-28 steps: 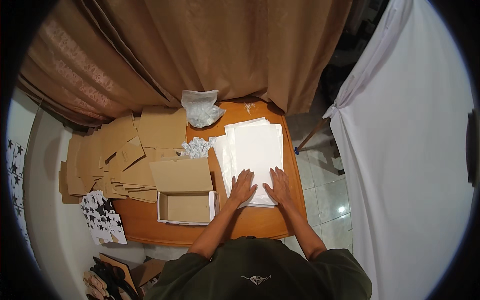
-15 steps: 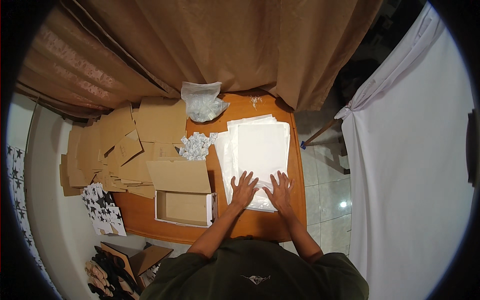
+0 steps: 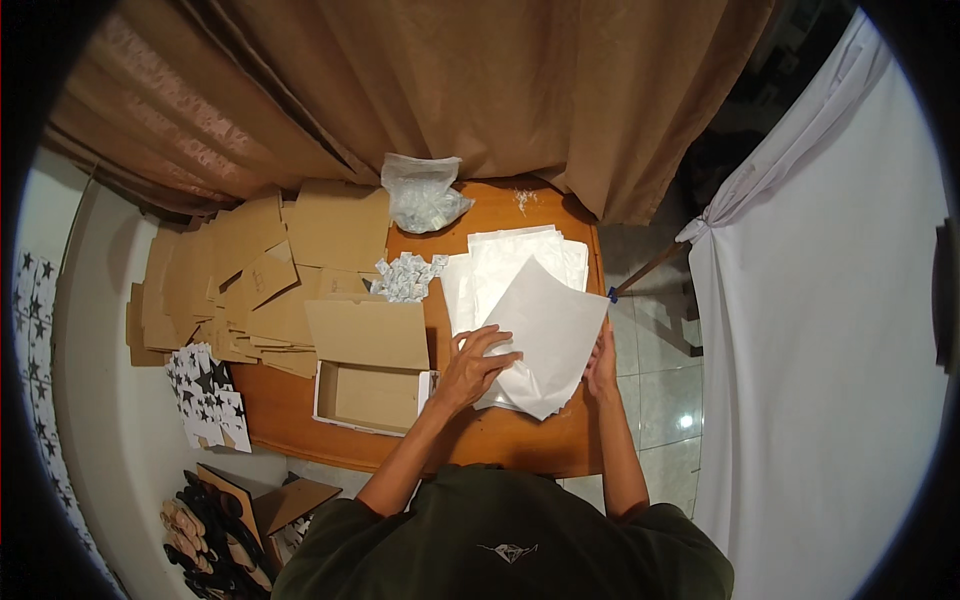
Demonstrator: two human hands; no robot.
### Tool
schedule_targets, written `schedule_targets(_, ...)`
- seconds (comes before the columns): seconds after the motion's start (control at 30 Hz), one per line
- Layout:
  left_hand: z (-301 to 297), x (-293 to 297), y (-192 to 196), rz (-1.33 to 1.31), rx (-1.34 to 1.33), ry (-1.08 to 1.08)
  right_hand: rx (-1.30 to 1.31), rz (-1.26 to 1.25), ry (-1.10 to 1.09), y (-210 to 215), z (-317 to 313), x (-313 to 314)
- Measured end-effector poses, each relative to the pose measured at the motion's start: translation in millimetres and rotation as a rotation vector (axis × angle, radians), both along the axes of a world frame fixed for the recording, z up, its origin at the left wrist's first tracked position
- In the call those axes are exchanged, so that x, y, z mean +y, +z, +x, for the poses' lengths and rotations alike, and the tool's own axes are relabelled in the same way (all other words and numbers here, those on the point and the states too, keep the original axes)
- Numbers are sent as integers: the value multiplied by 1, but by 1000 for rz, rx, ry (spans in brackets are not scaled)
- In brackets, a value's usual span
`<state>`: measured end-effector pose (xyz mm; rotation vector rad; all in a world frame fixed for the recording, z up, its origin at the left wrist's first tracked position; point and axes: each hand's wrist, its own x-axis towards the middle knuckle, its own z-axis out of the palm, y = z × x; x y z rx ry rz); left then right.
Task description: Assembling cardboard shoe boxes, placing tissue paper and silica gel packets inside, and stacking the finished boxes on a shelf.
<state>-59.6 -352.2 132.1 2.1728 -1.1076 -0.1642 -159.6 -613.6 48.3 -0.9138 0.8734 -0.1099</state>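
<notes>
A sheet of white paper (image 3: 552,325) is lifted and turned at an angle over a stack of white sheets (image 3: 515,245) on the table's right side. My left hand (image 3: 474,372) is closed on its left edge, where the paper creases by the thumb. At the right edge, my right hand (image 3: 602,365) grips the same sheet; the paper partly hides its fingers. Left of the stack stands an open shoebox-like box (image 3: 368,395), its brown lid raised and its inside bare.
Small white packets (image 3: 408,278) lie in a pile beyond the box, near a clear plastic bag (image 3: 425,195). Flat brown cardboard pieces (image 3: 240,240) cover the table's left. Star-patterned card (image 3: 208,400) overhangs there. Shoes (image 3: 215,535) sit lower left; white cloth (image 3: 820,330) hangs right.
Both hands lay flat on the stack earlier. The top sheet is now raised and rotated, with my right hand moved out to its right edge and my left hand slightly left.
</notes>
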Motion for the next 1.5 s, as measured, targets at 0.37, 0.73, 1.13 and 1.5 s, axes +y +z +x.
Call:
schedule_targets(0.37,-15,114,84,46,-120,101,-481,514,-19,33,3,38)
schedule_targets(0.73,-43,220,36,-762,1274,685,-630,406,36,54,3,150)
schedule_targets(1.13,-2,331,31,-677,1581,383,-791,218,14,96,-35,283)
schedule_targets(1.5,43,397,-13,-652,1181,552,-412,20,-312,97,-24,363)
